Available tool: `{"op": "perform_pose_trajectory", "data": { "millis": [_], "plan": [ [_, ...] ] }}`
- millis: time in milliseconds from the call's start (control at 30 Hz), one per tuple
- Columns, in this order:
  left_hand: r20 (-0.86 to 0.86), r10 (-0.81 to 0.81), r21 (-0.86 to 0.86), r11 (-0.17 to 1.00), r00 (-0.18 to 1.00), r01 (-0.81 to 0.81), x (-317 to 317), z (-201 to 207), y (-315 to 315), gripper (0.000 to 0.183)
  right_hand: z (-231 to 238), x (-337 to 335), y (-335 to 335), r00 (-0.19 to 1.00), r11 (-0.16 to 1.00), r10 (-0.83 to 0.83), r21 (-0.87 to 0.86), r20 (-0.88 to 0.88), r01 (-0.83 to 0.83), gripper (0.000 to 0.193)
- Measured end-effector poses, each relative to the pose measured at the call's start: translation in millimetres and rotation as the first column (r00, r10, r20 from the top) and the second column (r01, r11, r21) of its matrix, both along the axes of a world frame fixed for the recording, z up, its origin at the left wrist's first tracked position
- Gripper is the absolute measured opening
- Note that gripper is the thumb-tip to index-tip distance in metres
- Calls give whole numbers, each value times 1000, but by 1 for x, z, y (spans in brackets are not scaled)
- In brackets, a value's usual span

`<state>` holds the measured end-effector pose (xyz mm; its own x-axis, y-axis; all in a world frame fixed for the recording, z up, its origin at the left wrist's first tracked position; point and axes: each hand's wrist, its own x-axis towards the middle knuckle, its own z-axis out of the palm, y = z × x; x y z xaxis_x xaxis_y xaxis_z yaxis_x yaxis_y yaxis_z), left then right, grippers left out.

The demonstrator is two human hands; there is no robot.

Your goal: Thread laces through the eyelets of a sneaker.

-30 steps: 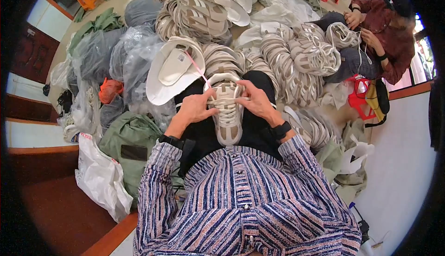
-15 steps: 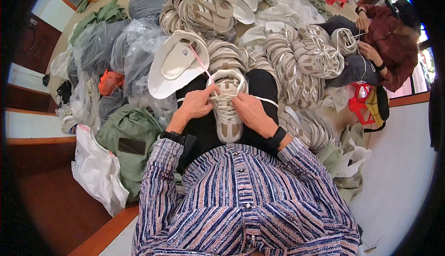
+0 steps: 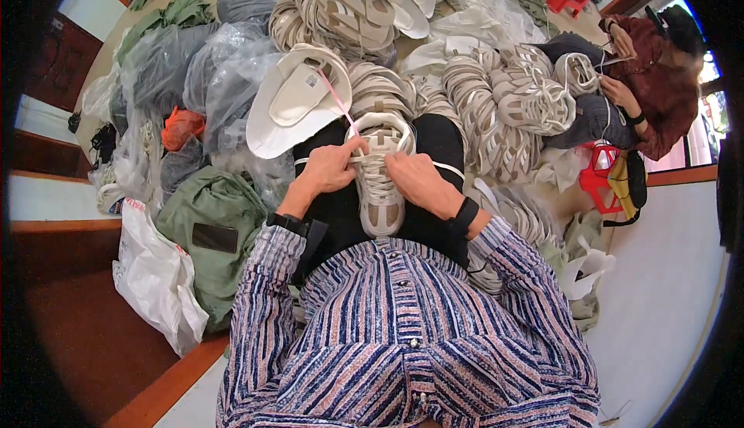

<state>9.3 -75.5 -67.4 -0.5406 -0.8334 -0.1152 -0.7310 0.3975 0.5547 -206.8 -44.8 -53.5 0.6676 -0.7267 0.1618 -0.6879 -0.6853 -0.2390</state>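
Left hand: at nine o'clock on the shoe, thumb and forefinger pinching a white lace.
Right hand: at three o'clock, fingers curled in against the lacing edge; whether they pinch anything cannot be told.
Shoe: one, beige and white, laced, upright between the thighs, toe at six o'clock; both flanks partly covered by the hands. Clock readings below are taken from it.
Trousers: black; a white strip crosses each thigh.
Pink strip: slants from eleven o'clock down to the left fingertips.
Pale upper: between ten and eleven, broad white rim, partly over the left knee.
Nested uppers: twelve o'clock, crowding close beyond the shoe's opening.
Large heap of uppers: twelve o'clock, farther out.
Laced shoes: two o'clock, piled near the right knee.
Co-worker: between two and three, both hands on a lace above another shoe.
Red stool: three o'clock, yellow-and-black bag against it.
Plastic-wrapped bundles: ten o'clock.
Orange bag: between nine and ten.
Green sack: between eight and nine, dark flat rectangle on it.
White sack: eight o'clock, beside the green one.
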Motion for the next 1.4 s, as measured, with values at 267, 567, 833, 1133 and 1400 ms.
{"op": "perform_pose_trajectory", "data": {
  "millis": [267,567,833,1133,1400],
  "plan": [
    [51,13,61,998,999,-17,-2,6,0,40,1,2,-15,996,994,73,84,-49,-69,11],
    [48,32,14,999,998,-32,-3,6,4,36,5,-12,-4,998,992,63,111,14,-64,14],
    [-417,170,232,970,893,-77,0,12,6,47,-4,-31,3,974,944,-129,325,187,63,12],
    [-214,-51,-575,814,975,-84,-13,13,18,18,3,-42,1,944,978,-202,112,262,178,16],
    [-73,-39,-553,833,997,-8,-22,15,17,15,0,-40,-8,656,680,-623,709,426,186,22]
  ]
}}
